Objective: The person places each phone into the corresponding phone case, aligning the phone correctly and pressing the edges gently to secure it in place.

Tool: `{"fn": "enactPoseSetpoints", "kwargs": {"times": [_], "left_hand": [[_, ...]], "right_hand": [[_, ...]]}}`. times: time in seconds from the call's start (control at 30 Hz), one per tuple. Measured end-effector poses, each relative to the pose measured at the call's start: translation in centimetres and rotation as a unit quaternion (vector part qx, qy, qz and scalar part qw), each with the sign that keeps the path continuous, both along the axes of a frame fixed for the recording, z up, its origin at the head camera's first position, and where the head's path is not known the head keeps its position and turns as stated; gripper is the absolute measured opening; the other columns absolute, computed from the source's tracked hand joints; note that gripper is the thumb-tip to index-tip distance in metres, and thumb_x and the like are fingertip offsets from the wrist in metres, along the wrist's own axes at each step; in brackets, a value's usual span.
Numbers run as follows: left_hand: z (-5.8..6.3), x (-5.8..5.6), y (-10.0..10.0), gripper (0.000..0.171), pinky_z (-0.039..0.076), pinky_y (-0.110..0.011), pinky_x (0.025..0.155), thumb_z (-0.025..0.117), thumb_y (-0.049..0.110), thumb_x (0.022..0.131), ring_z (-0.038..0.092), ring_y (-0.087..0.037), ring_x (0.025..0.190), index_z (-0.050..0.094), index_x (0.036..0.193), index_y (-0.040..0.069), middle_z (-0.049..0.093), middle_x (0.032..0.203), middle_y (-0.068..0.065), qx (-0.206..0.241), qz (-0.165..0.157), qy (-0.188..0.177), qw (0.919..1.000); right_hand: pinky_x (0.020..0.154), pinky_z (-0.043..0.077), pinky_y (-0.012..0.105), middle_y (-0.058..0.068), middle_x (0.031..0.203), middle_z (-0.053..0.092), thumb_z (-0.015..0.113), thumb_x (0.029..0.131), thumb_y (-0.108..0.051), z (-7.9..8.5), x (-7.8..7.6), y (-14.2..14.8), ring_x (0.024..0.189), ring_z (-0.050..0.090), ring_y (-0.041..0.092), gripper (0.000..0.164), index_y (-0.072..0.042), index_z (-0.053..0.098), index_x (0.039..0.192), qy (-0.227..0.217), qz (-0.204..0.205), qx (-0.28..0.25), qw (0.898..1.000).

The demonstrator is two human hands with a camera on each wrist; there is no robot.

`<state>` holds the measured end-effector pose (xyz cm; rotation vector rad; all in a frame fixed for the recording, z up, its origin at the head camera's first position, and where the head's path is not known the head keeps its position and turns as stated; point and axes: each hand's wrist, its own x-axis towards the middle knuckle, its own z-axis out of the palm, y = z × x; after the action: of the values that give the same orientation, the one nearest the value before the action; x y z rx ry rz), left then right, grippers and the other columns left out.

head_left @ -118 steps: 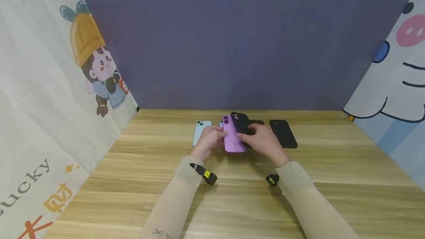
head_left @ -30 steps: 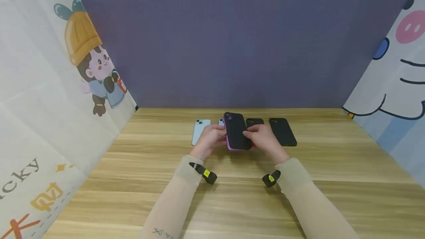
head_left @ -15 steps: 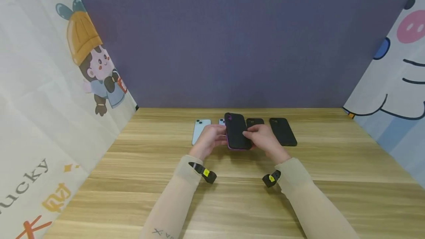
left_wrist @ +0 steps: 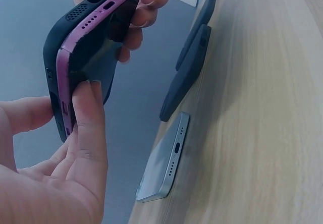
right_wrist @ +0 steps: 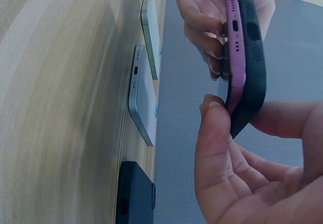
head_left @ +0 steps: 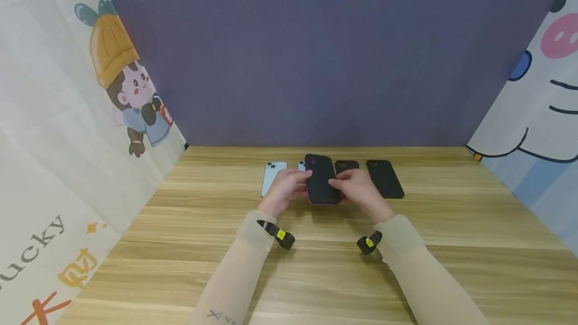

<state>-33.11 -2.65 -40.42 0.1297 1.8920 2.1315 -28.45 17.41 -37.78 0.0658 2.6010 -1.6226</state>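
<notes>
Both hands hold a purple phone (left_wrist: 63, 72) and a black phone case (head_left: 322, 179) together above the table. The case covers the phone's back, while the purple frame still stands out of it along the bottom and side edges in both wrist views. My left hand (head_left: 285, 188) pinches the left side, thumb on the case and fingers under the dark screen. On the right side, my right hand (head_left: 358, 189) pinches likewise, its thumb pressing the case's back. The phone's camera corner shows purple through the case's cutout.
Behind the left hand a pale phone (head_left: 271, 179) lies on the wooden table (head_left: 226, 245), and a second pale phone (right_wrist: 143, 98) lies beside it, partly hidden. Two black cases (head_left: 385, 179) lie to the right. A dark panel (head_left: 325, 54) rises along the table's back edge.
The case, earlier held apart at the phone's right, has moved left over its back. Less purple edge shows now, and the left thumb has come onto the case's edge.
</notes>
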Motion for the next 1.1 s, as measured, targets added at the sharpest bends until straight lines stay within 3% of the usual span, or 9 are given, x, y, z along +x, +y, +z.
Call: {"fn": "enactPoseSetpoints", "kwargs": {"times": [0.37,0.8,1.1], "left_hand": [[-0.1,0.0,0.2,0.029,0.059,-0.039,0.081,0.068,0.016,0.094,0.070,-0.021,0.079,0.068,0.113,-0.006,0.073,0.098,-0.016,-0.014,0.009,0.015,0.9997],[-0.1,0.2,0.5,0.025,0.058,-0.041,0.082,0.066,0.015,0.093,0.068,-0.018,0.076,0.070,0.108,-0.005,0.073,0.094,-0.013,-0.034,-0.043,0.028,0.9981],[-0.3,0.1,0.6,0.017,0.053,-0.032,0.069,0.065,0.015,0.093,0.064,-0.015,0.070,0.070,0.098,-0.001,0.070,0.085,-0.007,-0.044,-0.083,0.031,0.9951]], "right_hand": [[0.082,0.059,0.049,0.023,0.114,0.066,0.061,0.102,-0.024,0.2,0.0,0.3,0.081,0.068,0.024,0.046,0.009,0.057,0.134,-0.006,0.011,-0.015,1.000],[0.083,0.059,0.045,0.019,0.107,0.064,0.057,0.105,-0.029,0.8,-0.2,1.8,0.079,0.068,0.022,0.051,0.008,0.050,0.139,-0.026,0.003,-0.056,0.998],[0.070,0.059,0.033,0.014,0.096,0.060,0.047,0.109,-0.031,0.4,-0.6,2.5,0.071,0.064,0.017,0.051,0.009,0.046,0.142,-0.026,-0.016,-0.091,0.995]]}}
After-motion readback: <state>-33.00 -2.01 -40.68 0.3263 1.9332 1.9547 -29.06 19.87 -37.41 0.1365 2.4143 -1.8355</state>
